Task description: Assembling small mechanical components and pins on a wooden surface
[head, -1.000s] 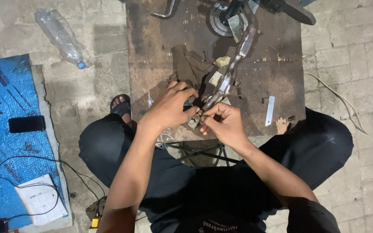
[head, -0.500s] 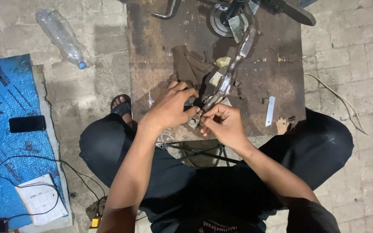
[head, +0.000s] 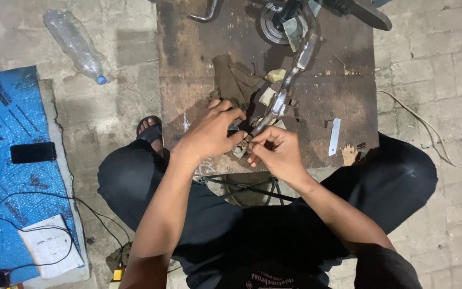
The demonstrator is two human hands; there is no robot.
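From the head view we look straight down on a person seated at a low, rusty metal table (head: 199, 64), legs in dark trousers spread to either side of it. Both hands meet at the near edge of the table. The left hand (head: 209, 136) has its fingers curled narrow, the tips pinching at the lower end of a long bent metal part (head: 290, 80). The right hand (head: 276, 152) sits just beside it, touching the same end from below, thumb and forefinger closed on a small piece there; we cannot tell what that piece is. The metal part runs up and away from the hands, slanting toward the far right of the table, where it reaches a round dark disc (head: 271, 24). A crumpled brown rag (head: 233, 80) lies on the table just beyond the left hand. A small flat metal strip (head: 335, 136) lies to the right of the hands, apart from them.

On the paved floor to the left we note a clear plastic bottle (head: 76, 45) lying on its side, a sandalled foot (head: 149, 129) near the table's edge, and a blue mat (head: 1, 160) carrying a dark phone (head: 33, 152), a sheet of paper (head: 52, 246) and a black cable (head: 28, 198). A pale cord (head: 434, 139) trails across the floor on the right.
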